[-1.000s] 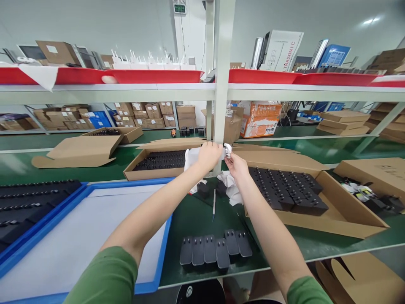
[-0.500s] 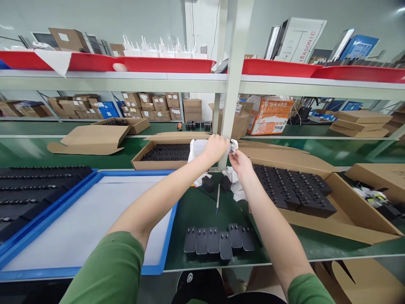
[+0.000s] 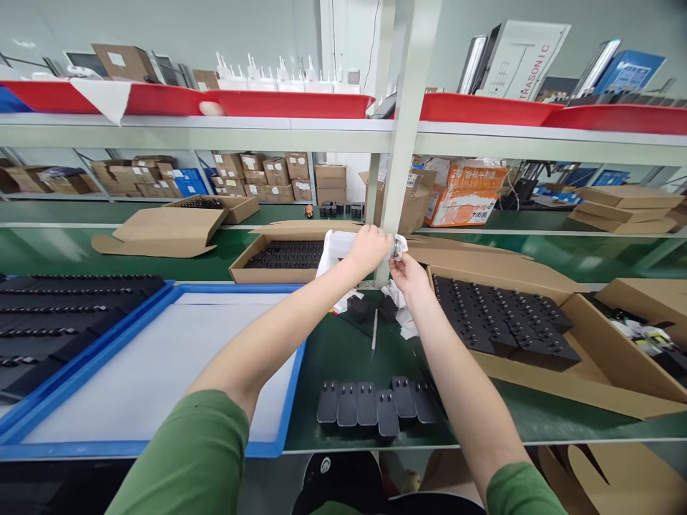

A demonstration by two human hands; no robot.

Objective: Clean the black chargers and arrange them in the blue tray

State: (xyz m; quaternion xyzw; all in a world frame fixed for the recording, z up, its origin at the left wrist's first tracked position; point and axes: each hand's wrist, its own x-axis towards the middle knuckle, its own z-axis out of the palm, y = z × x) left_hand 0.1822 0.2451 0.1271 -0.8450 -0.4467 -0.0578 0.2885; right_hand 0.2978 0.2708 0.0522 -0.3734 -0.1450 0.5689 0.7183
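Both my hands are raised in front of the shelf post. My left hand (image 3: pixel 371 247) is closed over a pale, bottle-like container (image 3: pixel 338 245), which lies sideways and is partly hidden by that hand and forearm. At the container's right end, the fingers of my right hand (image 3: pixel 408 273) pinch a crumpled white cloth (image 3: pixel 400 244). Below them are a black block (image 3: pixel 357 309), another black block (image 3: pixel 387 308), a white cloth (image 3: pixel 406 322) and a slim pen-like tool (image 3: pixel 374 336). Several black plug adapters (image 3: pixel 366 404) with pins up lie near the bench's front edge.
To the left lies a blue-framed white tray (image 3: pixel 161 365), beside rows of black adapters (image 3: pixel 59 307). An open carton (image 3: pixel 612 343) with black adapters stands at right, and a smaller carton (image 3: pixel 247 268) at the back. The shelf post (image 3: pixel 405 143) rises just behind my hands.
The whole view has shifted slightly right and up. Both hands keep nearly the same grip, with the pale container and cloth still in them.
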